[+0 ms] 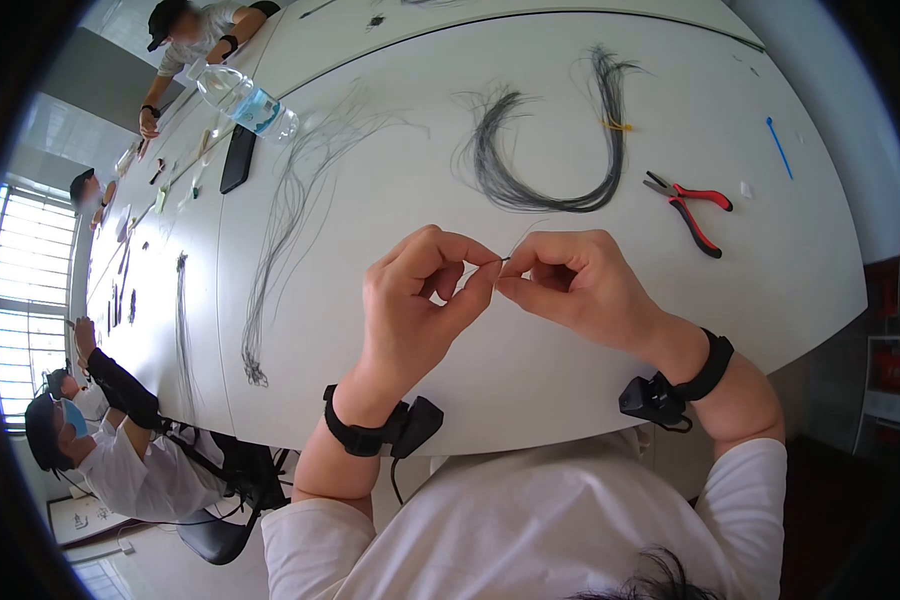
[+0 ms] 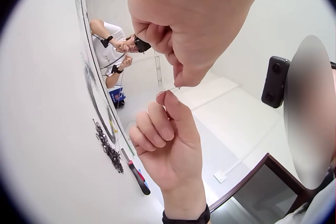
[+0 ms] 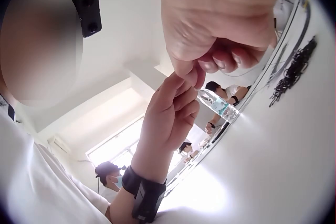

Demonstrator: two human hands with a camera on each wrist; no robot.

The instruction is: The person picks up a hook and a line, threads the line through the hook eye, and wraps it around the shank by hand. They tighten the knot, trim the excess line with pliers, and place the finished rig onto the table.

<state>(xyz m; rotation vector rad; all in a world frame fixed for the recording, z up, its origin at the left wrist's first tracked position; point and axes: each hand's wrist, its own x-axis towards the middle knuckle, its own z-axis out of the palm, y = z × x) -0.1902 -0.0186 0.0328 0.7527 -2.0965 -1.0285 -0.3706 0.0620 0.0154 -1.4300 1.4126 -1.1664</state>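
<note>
My left hand (image 1: 420, 290) and right hand (image 1: 580, 280) meet above the table, thumb and forefinger tips almost touching. Between them they pinch a short, thin dark strand (image 1: 506, 259); most of it is hidden by the fingertips. Past the hands, a U-shaped bundle of dark strands (image 1: 560, 206) lies on the table, with a yellow tie (image 1: 618, 126) round one arm. Red-handled pliers (image 1: 692, 205) rest to the right of it. Both wrist views show a heap of small dark loops (image 2: 108, 148) on the table.
Loose long strands (image 1: 290, 205) spread at the left, near a water bottle (image 1: 245, 102) and a black phone (image 1: 238, 158). A blue stick (image 1: 779, 147) lies far right. Other people sit along the table's left side and far end.
</note>
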